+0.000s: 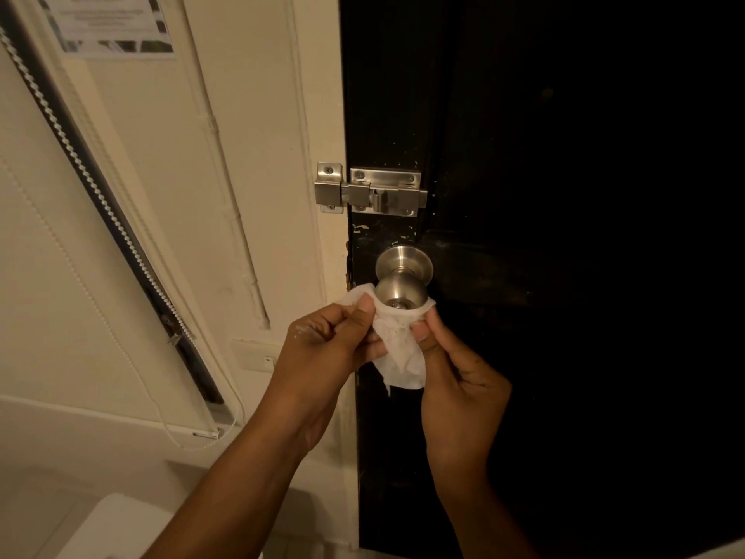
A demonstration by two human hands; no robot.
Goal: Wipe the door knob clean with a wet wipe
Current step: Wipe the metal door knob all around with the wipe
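The brushed-steel door knob [402,285] juts straight out from the black door [564,195], its stem running from the round rose plate toward the camera, keyhole end facing out. A white wet wipe [397,349] cups its underside and hangs below. The left hand [326,353] pinches the wipe's left edge, the right hand [459,381] its right edge. A steel slide bolt [369,189] sits above.

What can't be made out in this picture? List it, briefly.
- Head view: underside of the knob, covered by the wipe.
- Text on the notice, blurred and cut by the top edge.
- Door surface, lost in darkness.
- Fingers of the left hand and right hand, partly hidden behind the wipe.
- Whether the wipe is wet.
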